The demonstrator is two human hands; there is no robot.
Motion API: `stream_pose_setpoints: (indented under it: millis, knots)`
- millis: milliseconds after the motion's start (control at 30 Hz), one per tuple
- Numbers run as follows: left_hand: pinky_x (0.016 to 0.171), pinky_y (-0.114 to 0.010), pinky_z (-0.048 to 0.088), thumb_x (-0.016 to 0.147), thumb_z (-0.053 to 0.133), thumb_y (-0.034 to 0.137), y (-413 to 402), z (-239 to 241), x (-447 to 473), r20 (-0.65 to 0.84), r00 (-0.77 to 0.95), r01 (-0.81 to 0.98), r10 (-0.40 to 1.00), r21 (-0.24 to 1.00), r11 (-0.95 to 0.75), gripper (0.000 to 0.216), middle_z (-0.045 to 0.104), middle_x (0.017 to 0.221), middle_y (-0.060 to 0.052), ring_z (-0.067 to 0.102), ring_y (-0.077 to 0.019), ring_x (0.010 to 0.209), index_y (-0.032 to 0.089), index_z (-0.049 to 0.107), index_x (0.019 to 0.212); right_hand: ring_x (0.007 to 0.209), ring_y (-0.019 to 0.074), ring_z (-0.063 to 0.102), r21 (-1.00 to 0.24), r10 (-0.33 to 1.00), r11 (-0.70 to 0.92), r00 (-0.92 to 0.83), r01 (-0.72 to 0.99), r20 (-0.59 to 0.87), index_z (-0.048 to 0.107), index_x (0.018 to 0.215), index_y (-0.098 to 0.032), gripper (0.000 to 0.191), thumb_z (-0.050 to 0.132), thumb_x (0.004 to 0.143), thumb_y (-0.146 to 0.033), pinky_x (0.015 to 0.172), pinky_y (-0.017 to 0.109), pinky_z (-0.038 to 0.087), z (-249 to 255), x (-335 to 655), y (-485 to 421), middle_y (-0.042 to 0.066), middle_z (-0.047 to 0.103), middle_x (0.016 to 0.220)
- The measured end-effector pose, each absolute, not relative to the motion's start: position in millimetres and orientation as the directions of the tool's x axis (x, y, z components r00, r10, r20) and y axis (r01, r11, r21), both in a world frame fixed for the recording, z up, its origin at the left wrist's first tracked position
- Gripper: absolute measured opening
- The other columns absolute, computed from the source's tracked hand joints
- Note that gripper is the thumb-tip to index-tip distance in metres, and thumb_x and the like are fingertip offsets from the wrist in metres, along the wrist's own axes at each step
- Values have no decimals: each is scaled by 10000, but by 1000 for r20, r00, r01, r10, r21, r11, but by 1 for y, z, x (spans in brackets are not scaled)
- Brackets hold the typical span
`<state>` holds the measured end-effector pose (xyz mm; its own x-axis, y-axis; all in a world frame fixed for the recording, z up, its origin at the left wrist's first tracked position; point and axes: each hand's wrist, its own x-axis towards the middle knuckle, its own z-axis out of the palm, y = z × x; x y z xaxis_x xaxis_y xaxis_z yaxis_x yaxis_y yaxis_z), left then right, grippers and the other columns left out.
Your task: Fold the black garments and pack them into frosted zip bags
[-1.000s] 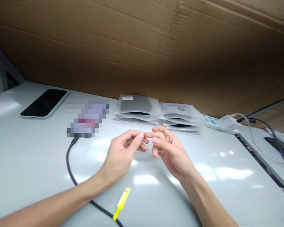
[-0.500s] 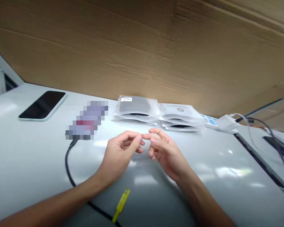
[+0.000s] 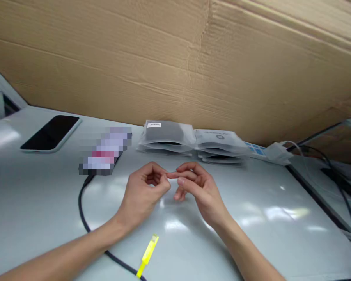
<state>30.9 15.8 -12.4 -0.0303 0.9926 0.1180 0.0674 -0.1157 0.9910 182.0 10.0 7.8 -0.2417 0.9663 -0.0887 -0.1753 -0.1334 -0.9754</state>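
Over the middle of the white table, my left hand is closed, its thumb and index finger pinching the tip of my right index finger. My right hand has its fingers apart and its thumb extended, and I see nothing held in it. Behind the hands lie two stacks of frosted plastic pouches: the left stack has a small white label, and the right stack bears a dark round mark. A black cable passes beneath my left forearm, with a yellow tag on it.
A phone with a dark screen lies at the far left. Beside it, a pixelated phone-like device is joined to the black cable. A white charger sits in a power strip at right. A cardboard wall closes off the back.
My left thumb and index finger have curled more tightly at the right index fingertip. Both hands have shifted slightly left in view, and the picture is brighter.
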Motion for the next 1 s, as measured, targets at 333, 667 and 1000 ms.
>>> stream_pose_setpoints:
  millis: [333, 667, 1000]
  knots:
    - [508, -206, 454, 741, 607, 300, 20, -14, 32, 13, -7, 58, 1000, 998, -13, 131, 578, 600, 34, 548, -102, 514, 174, 609, 704, 872, 184, 661, -899, 914, 257, 212, 354, 345, 664, 941, -228, 169, 688, 792, -305, 831, 344, 502, 7, 229, 39, 47, 713, 1017]
    - [537, -222, 459, 801, 560, 296, 11, -10, 32, 95, 85, 114, 992, 988, -104, 144, 557, 561, 38, 543, -118, 537, 195, 598, 707, 1184, 320, 495, -626, 677, 64, 427, 778, 600, 695, 908, -241, 245, 664, 681, -327, 1038, 532, 288, -21, 294, 80, 86, 644, 1201]
    - [562, -230, 452, 822, 536, 256, 7, -12, 31, 135, 203, 128, 970, 978, -163, 119, 550, 579, 38, 543, -121, 554, 196, 600, 741, 810, 254, 601, -685, 612, 46, 522, 727, 594, 650, 708, -211, 223, 652, 711, -434, 855, 436, 440, 22, 309, 61, 40, 667, 755]
